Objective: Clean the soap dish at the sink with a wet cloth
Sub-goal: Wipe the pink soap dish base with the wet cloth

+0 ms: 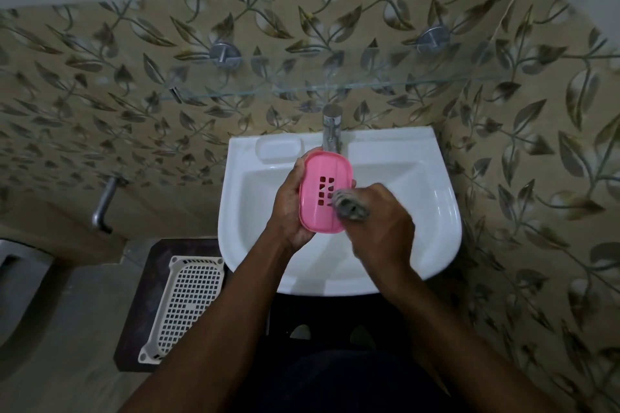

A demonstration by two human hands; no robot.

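Head view: above the white sink [432, 245], the right hand [382, 228] is gripping a bunched grey cloth [350, 208] against the pink soap dish [323, 191], which the left hand [290, 208] is clasping by its rim. The dish looks light, rigid and probably slippery when wet; the long edges seem the best hold.

White wall-hung sink [432, 211], with steel tap [331, 126] standing at far rim and moulded soap recess [278, 148] left of it. Glass shelf [335, 88] above, bare. Floor [84, 312] at left, bearing dark mat [147, 278] with white perforated tray [188, 305] on it.
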